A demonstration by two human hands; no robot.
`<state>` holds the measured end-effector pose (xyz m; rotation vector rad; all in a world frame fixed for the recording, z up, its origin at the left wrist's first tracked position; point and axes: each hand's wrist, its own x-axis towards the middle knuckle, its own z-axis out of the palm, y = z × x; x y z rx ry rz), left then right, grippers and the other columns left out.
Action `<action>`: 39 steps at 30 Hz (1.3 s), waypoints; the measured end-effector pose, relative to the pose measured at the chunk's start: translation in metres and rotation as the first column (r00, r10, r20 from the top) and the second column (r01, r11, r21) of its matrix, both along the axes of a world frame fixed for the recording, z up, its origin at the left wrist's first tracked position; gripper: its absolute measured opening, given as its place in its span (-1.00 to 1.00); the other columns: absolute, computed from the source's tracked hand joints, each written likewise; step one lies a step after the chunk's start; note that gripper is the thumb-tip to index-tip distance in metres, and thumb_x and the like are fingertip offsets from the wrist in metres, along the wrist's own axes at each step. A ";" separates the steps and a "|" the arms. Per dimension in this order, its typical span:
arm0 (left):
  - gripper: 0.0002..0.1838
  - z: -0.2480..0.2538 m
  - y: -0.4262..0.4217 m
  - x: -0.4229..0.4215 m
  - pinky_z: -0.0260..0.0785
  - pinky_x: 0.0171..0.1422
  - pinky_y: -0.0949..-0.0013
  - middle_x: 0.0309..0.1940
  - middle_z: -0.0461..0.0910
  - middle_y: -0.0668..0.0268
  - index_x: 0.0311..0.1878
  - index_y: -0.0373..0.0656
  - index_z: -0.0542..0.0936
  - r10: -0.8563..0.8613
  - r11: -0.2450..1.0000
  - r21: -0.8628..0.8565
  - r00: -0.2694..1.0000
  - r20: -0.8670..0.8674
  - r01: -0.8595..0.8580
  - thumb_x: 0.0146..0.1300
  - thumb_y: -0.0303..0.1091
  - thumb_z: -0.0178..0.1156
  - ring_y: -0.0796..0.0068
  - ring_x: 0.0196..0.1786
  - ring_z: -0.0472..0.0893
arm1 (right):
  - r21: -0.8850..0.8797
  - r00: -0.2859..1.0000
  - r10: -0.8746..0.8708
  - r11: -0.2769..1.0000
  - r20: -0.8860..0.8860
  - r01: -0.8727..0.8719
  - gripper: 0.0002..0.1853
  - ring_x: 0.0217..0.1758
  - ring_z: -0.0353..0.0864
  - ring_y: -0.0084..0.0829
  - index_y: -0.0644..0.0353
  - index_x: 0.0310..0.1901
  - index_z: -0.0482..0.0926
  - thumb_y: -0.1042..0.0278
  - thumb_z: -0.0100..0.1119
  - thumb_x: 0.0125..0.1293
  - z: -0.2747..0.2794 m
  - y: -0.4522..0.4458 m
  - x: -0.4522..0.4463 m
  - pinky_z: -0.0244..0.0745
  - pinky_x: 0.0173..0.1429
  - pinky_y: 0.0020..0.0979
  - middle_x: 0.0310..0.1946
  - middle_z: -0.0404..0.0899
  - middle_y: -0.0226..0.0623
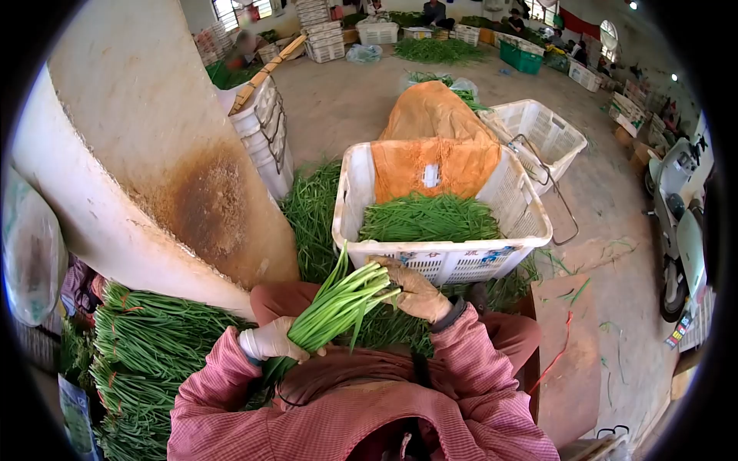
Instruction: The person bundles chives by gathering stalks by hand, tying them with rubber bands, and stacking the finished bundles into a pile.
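Note:
A bunch of long green stalks (334, 307) lies slantwise across my lap, its pale ends pointing up and to the right. My left hand (278, 340), in a pale glove, is wrapped round the lower leafy part. At the pale ends, my right hand (415, 290), in a brownish glove, has its fingers closed against the stalk tips. Just beyond my hands stands a white plastic crate (453, 250) with loose green stalks (430, 218) inside and an orange cloth (434, 165) over its far side.
Tied green bundles (146, 346) are stacked at my left, beside a stained pillar (207, 184). A second white crate (573, 142) stands beyond the first. A brown board (565, 346) with a red strip lies at my right. Other people sit far back; a scooter (676, 230) stands right.

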<state>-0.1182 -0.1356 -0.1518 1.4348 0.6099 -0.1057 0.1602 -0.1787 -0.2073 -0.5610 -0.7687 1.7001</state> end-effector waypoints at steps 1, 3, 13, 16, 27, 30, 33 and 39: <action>-0.55 -0.004 -0.004 -0.003 0.37 -0.17 0.52 -0.23 0.56 0.27 -0.05 -0.22 0.45 0.005 1.000 -0.012 1.000 -0.006 -0.005 -0.11 -0.66 0.20 0.53 -0.19 0.51 | 0.101 0.993 -0.049 0.994 0.107 0.038 -0.62 0.09 0.33 -0.31 0.18 0.02 0.38 0.45 0.12 0.12 -0.001 -0.005 -0.005 0.17 0.21 -0.32 0.06 0.31 -0.27; -0.55 -0.012 -0.014 -0.007 0.37 -0.29 0.54 -0.26 0.55 0.27 -0.01 -0.22 0.41 0.055 0.998 -0.013 0.995 0.080 -0.054 -0.06 -0.68 0.12 0.58 -0.32 0.48 | 0.296 0.934 -0.198 0.949 0.298 0.106 -0.65 0.07 0.35 -0.28 0.13 0.00 0.41 0.50 0.10 0.12 -0.003 -0.016 -0.016 0.15 0.22 -0.33 0.07 0.30 -0.28; -0.52 -0.041 -0.044 -0.006 0.37 -0.09 0.50 -0.24 0.57 0.30 0.00 -0.23 0.41 0.301 0.946 0.091 0.946 0.122 -0.312 -0.08 -0.55 0.22 0.58 -0.18 0.52 | 0.289 -0.047 -0.308 0.814 0.950 0.505 -0.36 -0.05 0.41 -0.33 0.39 0.08 0.23 0.10 0.16 0.08 -0.043 -0.038 0.046 0.29 0.06 -0.39 0.08 0.28 -0.02; -0.47 -0.031 -0.056 0.015 0.38 -0.14 0.50 -0.21 0.56 0.24 0.07 -0.23 0.34 0.430 0.728 0.573 0.902 0.046 -0.376 -0.05 -0.45 0.21 0.53 -0.25 0.56 | 0.167 0.492 -0.163 0.985 0.855 0.036 0.06 0.38 -0.26 -0.19 0.15 0.30 -0.23 -0.02 0.29 -0.08 -0.037 -0.061 -0.003 -0.12 0.35 -0.36 0.30 -0.21 0.02; -0.32 -0.069 -0.063 0.015 0.36 -0.22 0.26 -0.29 0.49 0.10 0.17 -0.21 0.20 0.486 0.244 0.961 0.874 -0.006 -0.129 -0.15 -0.51 0.11 0.13 -0.28 0.51 | -0.193 0.380 0.052 0.919 0.924 0.343 -0.28 0.08 0.26 -0.22 0.30 0.21 0.03 -0.11 -0.12 0.19 -0.139 -0.044 0.016 0.21 0.12 -0.28 0.14 0.18 -0.01; -0.15 -0.081 -0.069 0.049 0.26 -0.15 0.15 -0.07 0.37 0.03 0.22 -0.30 0.04 0.412 0.118 0.992 0.906 -0.094 0.049 -0.22 -0.46 0.19 0.09 -0.21 0.42 | -0.383 0.859 -0.232 0.923 -0.456 0.046 -0.40 0.27 0.10 -0.26 0.13 0.27 -0.05 -0.08 -0.43 0.32 -0.085 -0.032 -0.043 -0.02 0.34 -0.32 0.23 0.07 -0.11; 0.01 -0.074 -0.085 0.054 0.17 0.07 0.23 0.05 0.26 0.04 0.27 -0.26 -0.03 0.302 0.244 0.958 0.927 -0.221 0.149 -0.29 -0.34 0.31 0.14 -0.02 0.36 | -0.160 0.713 -0.048 0.983 -0.699 -0.091 -0.54 0.21 0.21 -0.31 0.17 0.18 0.13 0.13 -0.44 0.35 -0.103 -0.013 -0.040 0.08 0.31 -0.28 0.15 0.22 -0.18; 0.08 -0.039 0.020 0.023 -0.16 0.35 0.32 0.27 0.00 0.04 0.29 -0.30 -0.18 -0.056 0.859 0.511 0.998 0.028 0.034 -0.11 -0.09 0.33 0.27 0.32 0.01 | -0.223 0.741 -0.054 0.966 -0.669 -0.131 -0.37 0.10 0.34 -0.19 0.17 0.12 0.29 -0.20 -0.30 0.23 -0.074 -0.015 -0.051 0.24 0.19 -0.12 -0.01 0.41 -0.12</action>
